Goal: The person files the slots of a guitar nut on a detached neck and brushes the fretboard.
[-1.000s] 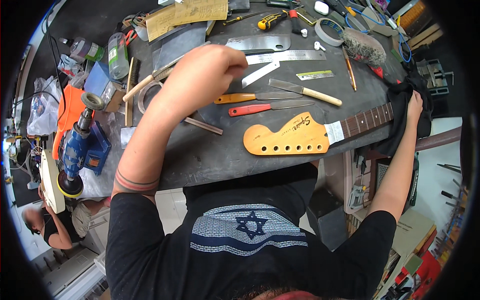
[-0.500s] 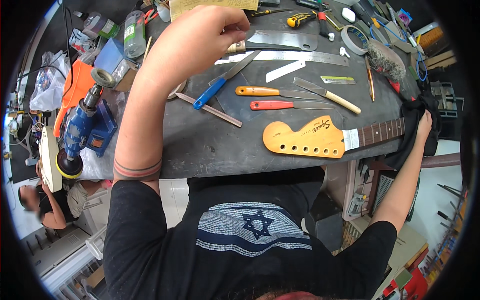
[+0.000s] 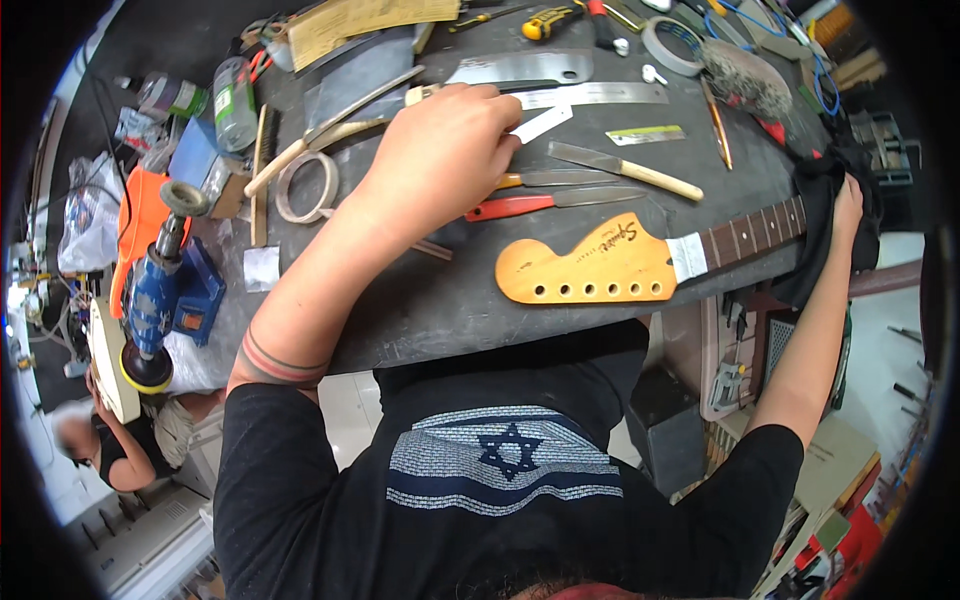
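Note:
My left hand (image 3: 455,140) is curled, palm down, low over the tools at the middle of the bench. Its fingers point away from me, and what they hold, if anything, is hidden. Just past them lies a white angled strip (image 3: 545,122). Close by are an orange-handled knife (image 3: 560,179), a red-handled knife (image 3: 515,206) and a wooden-handled knife (image 3: 660,180). At the far right my right hand (image 3: 848,208) grips a black cloth (image 3: 822,225) around the end of a guitar neck (image 3: 750,238). Its light wooden headstock (image 3: 590,265) lies near the front edge.
A cleaver blade (image 3: 520,68) and a steel ruler (image 3: 610,94) lie behind my left hand. Masking tape (image 3: 306,188) and a blue power drill (image 3: 155,290) are at left. A wire-like pad (image 3: 745,80) sits back right. Another person (image 3: 125,440) is at lower left.
My left hand has come down and toward me, from near the cleaver handle to over the knives, covering the blue-handled knife. The view has shifted slightly; my right hand keeps its hold.

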The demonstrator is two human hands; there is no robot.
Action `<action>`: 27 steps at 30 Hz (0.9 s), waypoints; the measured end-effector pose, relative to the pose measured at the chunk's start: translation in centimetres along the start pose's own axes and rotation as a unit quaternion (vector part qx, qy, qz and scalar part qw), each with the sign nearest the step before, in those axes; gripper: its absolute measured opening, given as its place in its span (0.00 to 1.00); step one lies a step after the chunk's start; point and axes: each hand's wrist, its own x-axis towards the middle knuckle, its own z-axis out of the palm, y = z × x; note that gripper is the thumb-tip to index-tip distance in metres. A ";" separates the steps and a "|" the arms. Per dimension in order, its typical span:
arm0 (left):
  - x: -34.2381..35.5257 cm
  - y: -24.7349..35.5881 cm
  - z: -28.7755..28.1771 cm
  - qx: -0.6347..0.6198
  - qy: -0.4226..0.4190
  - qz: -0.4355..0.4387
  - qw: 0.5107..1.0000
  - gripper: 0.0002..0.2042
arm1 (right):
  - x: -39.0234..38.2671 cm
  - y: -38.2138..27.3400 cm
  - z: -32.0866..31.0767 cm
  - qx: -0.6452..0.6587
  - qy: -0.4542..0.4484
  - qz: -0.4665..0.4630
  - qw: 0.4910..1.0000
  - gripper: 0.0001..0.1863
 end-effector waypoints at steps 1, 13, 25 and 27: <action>0.4 0.2 0.0 -0.016 0.003 0.008 1.000 0.07 | 0.3 -0.8 -0.7 0.005 0.002 -0.001 1.000 0.27; 10.5 7.1 4.9 0.053 -0.125 0.043 0.990 0.11 | -1.8 -4.6 -0.3 -0.011 -0.015 0.070 0.997 0.28; 8.3 7.1 4.5 -0.027 -0.109 0.054 0.992 0.10 | -6.7 -14.7 -3.5 0.041 0.072 0.055 0.995 0.25; 7.9 6.9 4.3 -0.056 -0.086 0.044 0.994 0.10 | -6.7 -15.9 -4.4 0.036 0.064 0.068 0.995 0.26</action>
